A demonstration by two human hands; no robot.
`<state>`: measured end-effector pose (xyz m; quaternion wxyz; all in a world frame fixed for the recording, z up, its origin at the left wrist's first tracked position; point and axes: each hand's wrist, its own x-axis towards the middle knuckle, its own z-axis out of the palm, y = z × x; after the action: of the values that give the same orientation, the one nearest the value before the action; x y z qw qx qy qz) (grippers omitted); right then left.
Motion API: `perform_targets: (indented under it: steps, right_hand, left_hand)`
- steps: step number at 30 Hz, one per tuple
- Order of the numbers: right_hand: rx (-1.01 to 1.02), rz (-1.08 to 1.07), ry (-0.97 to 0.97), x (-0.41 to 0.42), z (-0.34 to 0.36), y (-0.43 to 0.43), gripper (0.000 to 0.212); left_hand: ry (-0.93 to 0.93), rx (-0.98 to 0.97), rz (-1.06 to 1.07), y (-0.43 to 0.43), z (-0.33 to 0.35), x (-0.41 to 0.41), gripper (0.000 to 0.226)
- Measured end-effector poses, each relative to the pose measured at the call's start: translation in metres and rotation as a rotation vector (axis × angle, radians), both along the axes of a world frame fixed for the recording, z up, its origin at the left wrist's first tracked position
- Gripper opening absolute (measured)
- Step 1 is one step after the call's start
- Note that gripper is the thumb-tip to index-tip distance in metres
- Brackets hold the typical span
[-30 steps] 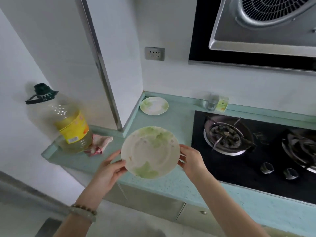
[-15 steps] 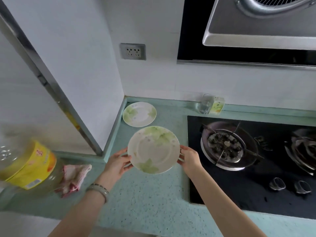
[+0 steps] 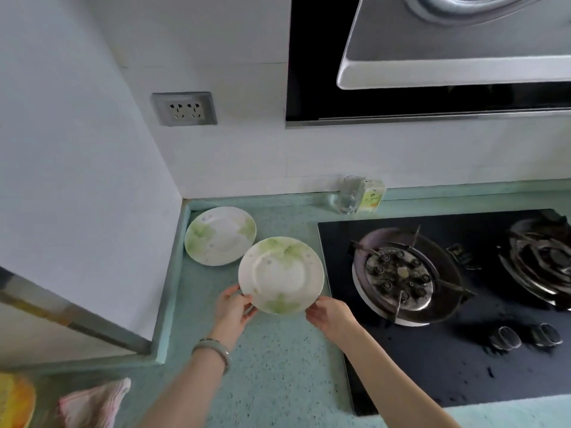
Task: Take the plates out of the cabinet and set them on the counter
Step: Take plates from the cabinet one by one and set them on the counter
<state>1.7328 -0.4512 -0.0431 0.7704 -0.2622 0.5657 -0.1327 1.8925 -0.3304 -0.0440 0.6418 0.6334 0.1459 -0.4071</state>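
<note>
Left hand (image 3: 233, 307): I pinch the held plate (image 3: 281, 274) at its near-left rim.
Right hand (image 3: 329, 313): pinches the near-right rim.
Held plate: between my hands, over the counter (image 3: 278, 366).
Second plate (image 3: 220, 235): on the counter, just beyond my left hand.
Stove (image 3: 463, 350): right of my grip.

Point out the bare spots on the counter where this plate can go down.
Bare counter lies between the corner plate and the stove, behind the held plate. A wider stretch runs in front of it, left of the stove. Crowded: glass and carton at the back wall, cloth at front left.
</note>
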Motion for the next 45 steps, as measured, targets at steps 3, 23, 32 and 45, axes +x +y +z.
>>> perform_targets:
  steps: [3,23,32,45]
  right_hand:
    - [-0.008,-0.011,-0.015,0.008,-0.005,-0.004,0.028]
    - [0.005,-0.176,-0.056,0.034,-0.026,-0.008,0.054]
    - [0.011,-0.149,-0.015,0.036,-0.023,-0.006,0.057]
    - [-0.594,0.071,0.043,-0.004,0.058,0.023,0.075]
  left_hand:
    - [0.01,0.006,-0.061,-0.013,-0.013,0.008,0.049]
    - [0.031,-0.035,-0.17,-0.039,-0.036,0.049,0.044]
    - [-0.003,-0.055,-0.366,-0.035,-0.039,0.062,0.054]
    - [-0.53,-0.19,-0.704,-0.007,0.032,0.061,0.08]
